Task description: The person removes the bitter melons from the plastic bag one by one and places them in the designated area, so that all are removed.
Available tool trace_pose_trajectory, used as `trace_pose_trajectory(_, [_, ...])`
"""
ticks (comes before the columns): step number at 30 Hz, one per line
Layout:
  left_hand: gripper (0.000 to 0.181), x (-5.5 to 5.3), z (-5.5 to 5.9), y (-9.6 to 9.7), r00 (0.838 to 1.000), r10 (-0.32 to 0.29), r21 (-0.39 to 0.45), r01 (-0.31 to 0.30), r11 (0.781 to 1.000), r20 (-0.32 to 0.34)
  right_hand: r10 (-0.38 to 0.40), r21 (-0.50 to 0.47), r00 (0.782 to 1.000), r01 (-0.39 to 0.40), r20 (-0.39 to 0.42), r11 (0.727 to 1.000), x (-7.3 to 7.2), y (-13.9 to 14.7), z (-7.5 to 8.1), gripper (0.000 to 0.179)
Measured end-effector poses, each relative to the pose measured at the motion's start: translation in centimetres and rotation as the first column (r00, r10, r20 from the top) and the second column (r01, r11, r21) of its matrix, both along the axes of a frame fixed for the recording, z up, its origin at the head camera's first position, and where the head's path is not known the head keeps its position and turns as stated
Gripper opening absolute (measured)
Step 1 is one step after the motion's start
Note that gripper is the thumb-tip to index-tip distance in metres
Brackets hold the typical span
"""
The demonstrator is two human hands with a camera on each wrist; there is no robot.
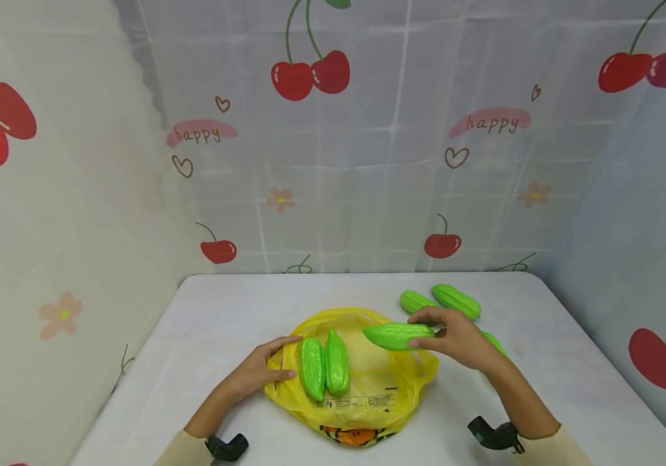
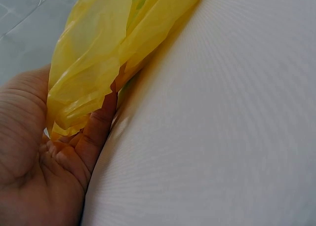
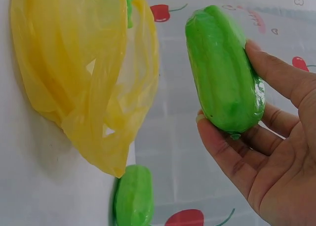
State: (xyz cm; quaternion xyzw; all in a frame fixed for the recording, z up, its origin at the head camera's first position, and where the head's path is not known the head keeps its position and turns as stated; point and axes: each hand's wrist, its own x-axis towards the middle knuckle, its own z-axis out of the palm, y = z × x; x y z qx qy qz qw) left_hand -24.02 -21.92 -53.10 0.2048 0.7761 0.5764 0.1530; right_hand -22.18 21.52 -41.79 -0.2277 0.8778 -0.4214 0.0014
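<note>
Hanging above the right part of the open yellow bag [image 1: 370, 366], one green gourd [image 1: 393, 336] was pinched between the thumb and fingers of the right hand [image 1: 455, 336]. Two bagged gourds [image 1: 312, 369] lay side by side in the bag's left half. The left hand [image 1: 259, 369] grasped the bag's left rim, the plastic between thumb and fingers. Two loose gourds [image 1: 456, 301] lay toward the back right corner of the white table [image 1: 233, 298]; a half-hidden gourd [image 1: 494, 343] showed behind the right forearm, nearer the right edge. Beyond the back edge hung a cherry-print curtain [image 1: 356, 213].
</note>
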Motion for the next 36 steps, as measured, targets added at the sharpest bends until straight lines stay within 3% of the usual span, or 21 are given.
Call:
trace_pose_trajectory(9, [0.072,0.0,0.3,0.0,1.000,-0.010,0.004,0.010,1.000,0.002,-0.057,-0.026,0.998,0.058,0.040,0.998,-0.5,1.3,0.5,0.042])
trace_pose_trajectory(18, [0.072,-0.1,0.1,0.0,1.000,-0.002,-0.005,0.002,1.000,0.006,-0.105,-0.029,0.994,0.106,0.018,0.994,-0.9,3.0,0.3,0.043])
trace_pose_trajectory(25, [0.073,0.1,0.2,0.0,1.000,0.006,-0.006,-0.006,1.000,0.014,-0.143,-0.040,0.990,0.144,0.018,0.989,-1.1,3.9,0.5,0.053])
trace_pose_trajectory(36, [0.072,0.1,0.4,0.0,1.000,0.007,-0.019,-0.007,1.000,-0.003,-0.222,-0.022,0.975,0.222,0.012,0.975,-1.2,5.2,1.0,0.048])
